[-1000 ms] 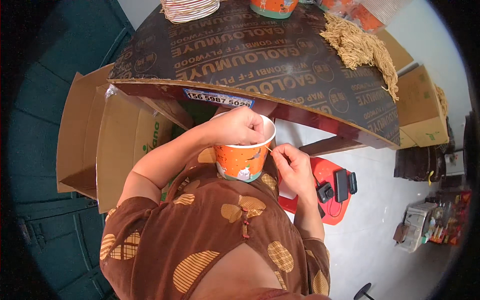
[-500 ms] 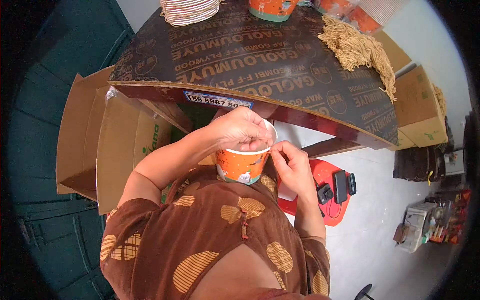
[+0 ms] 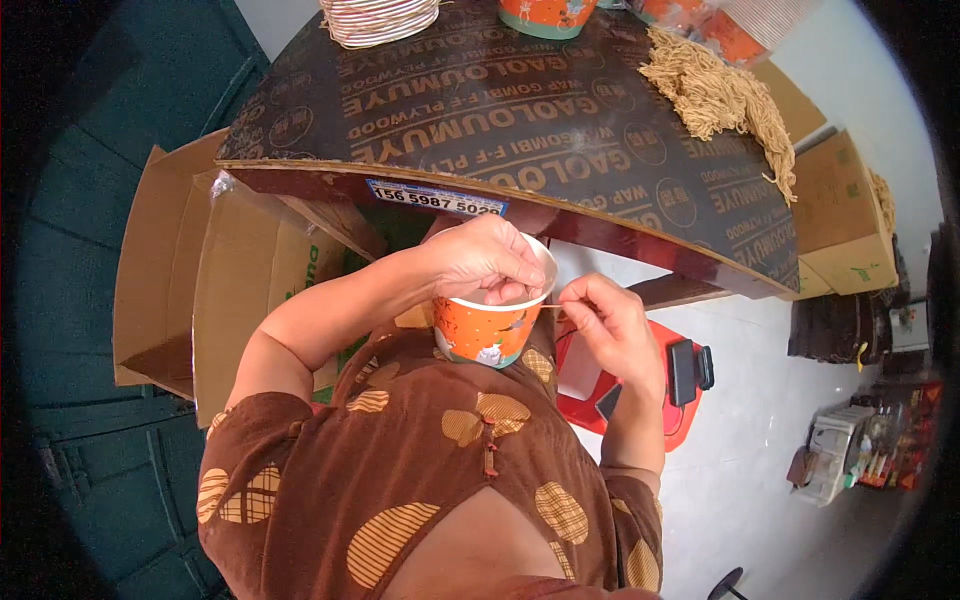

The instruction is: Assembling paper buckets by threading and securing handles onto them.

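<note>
An orange paper bucket (image 3: 480,335) with a white inside, pictures on its wall and a green base stands upright against my lap, below the table edge. My left hand (image 3: 490,262) reaches over its rim, fingers curled together inside the opening; what they pinch is hidden. Just outside the right side of the rim, my right hand (image 3: 608,318) has thumb and forefinger pinched on a thin tan cord (image 3: 552,306). That cord runs from the bucket's side, near the rim, to the fingertips.
On the dark plywood table (image 3: 470,120) are a stack of white-rimmed pieces (image 3: 378,22), another orange bucket (image 3: 545,20) and a heap of tan cords (image 3: 710,85). Cardboard boxes (image 3: 255,290) stand at the left. A red stool (image 3: 680,425) carrying black devices is at my right.
My right hand has moved a little to the right, away from the bucket, and a short length of cord now shows between them. My left hand and the bucket have hardly moved.
</note>
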The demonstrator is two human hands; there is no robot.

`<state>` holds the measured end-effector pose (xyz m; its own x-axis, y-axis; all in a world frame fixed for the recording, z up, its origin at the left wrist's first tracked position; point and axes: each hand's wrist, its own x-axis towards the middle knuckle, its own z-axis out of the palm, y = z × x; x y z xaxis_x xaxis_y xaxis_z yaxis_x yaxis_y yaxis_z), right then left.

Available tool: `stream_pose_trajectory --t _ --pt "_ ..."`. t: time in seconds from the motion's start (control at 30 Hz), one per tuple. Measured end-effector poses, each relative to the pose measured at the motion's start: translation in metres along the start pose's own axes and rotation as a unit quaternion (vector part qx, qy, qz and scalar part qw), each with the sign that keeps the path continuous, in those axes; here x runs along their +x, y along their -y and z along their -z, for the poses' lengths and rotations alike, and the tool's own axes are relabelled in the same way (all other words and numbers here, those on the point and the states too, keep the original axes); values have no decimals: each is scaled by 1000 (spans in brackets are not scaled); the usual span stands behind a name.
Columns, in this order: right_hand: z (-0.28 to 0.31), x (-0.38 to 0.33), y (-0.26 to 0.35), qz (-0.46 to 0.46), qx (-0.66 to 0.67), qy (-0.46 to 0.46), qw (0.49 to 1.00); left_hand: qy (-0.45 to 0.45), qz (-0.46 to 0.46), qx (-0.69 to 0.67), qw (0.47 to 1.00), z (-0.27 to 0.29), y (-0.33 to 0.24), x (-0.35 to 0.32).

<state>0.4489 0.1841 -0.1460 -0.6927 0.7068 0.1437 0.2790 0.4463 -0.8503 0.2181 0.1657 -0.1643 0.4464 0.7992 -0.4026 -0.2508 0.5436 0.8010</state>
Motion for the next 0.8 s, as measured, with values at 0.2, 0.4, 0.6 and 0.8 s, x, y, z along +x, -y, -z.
stream_pose_trajectory --t 0.2,0.4,0.6,0.8 --pt "12 16 0 13 22 -16 1000 29 -8 23 999 -3 -5 0" --pt "1 41 2 74 63 -39 994 36 -30 66 997 -6 -5 4" --pt "-8 54 6 58 88 -28 994 17 -17 96 995 -2 -2 6" --pt "-17 60 -1 140 -36 -36 989 43 -25 63 997 0 8 14"
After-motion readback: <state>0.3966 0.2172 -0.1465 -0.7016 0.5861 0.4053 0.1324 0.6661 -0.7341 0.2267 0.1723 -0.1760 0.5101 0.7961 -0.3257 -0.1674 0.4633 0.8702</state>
